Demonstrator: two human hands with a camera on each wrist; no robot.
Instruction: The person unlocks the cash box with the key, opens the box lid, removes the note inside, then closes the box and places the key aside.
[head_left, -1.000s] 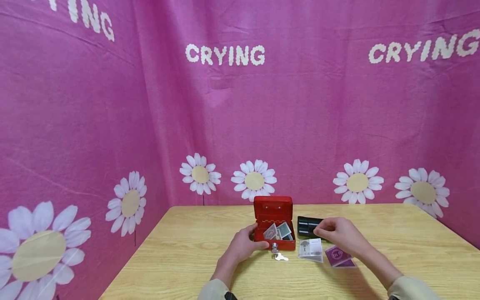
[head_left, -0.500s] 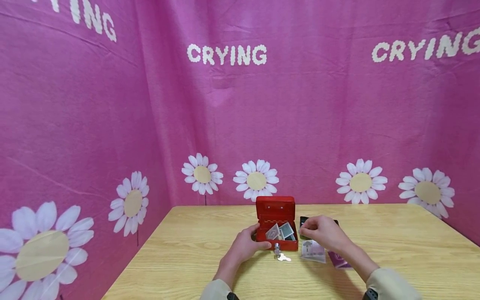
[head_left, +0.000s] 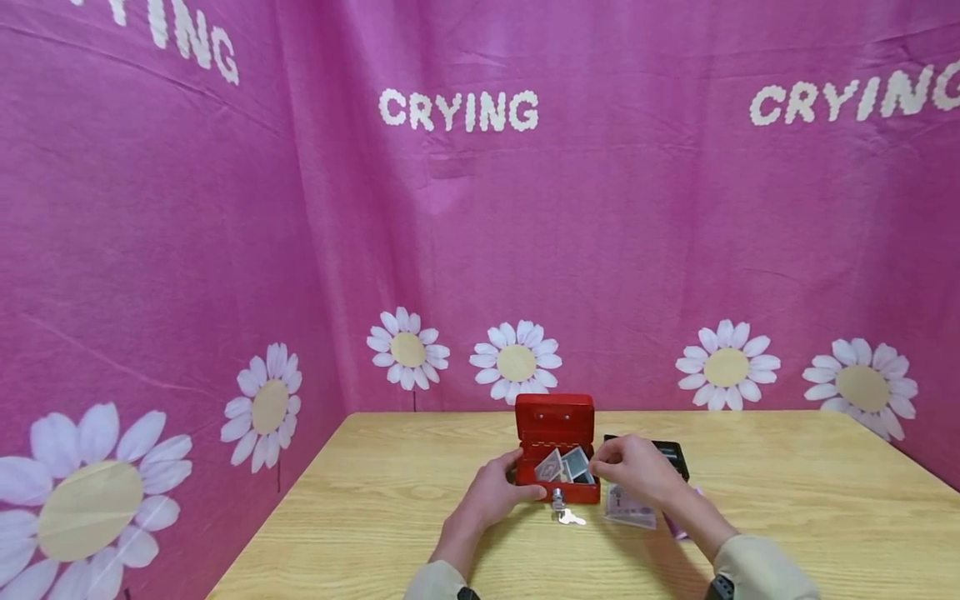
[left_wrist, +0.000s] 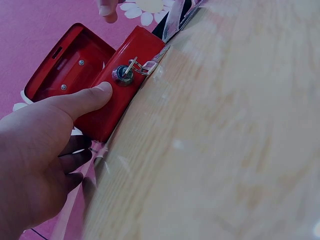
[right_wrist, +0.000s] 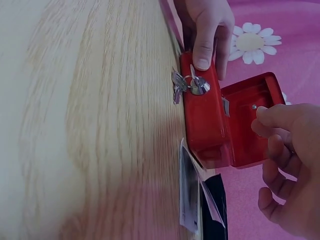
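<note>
A small red cash box [head_left: 585, 495] stands on the table with its lid [head_left: 555, 422] raised. Folded banknotes [head_left: 550, 467] lie inside it. Keys [head_left: 572, 517] hang from a ring at the front lock [left_wrist: 122, 75], where one key sits. My left hand [head_left: 491, 490] grips the box's left end, thumb on the front beside the lock, fingers round the side. Over the box's right end is my right hand [head_left: 641, 471], thumb and index fingertips together and the other fingers curled. I cannot tell whether something small is pinched between these fingertips.
Right of the box lie a pale folded banknote [head_left: 628, 510] and a purple one [head_left: 678, 527], partly behind my right forearm. A black tray [head_left: 672, 454] with compartments sits behind my right hand. A pink curtain [head_left: 600, 250] with daisies rises beyond the wooden table [head_left: 360, 533].
My right hand has moved left from over the black tray to the box's right end. My left hand keeps its hold on the box. The view has turned slightly.
</note>
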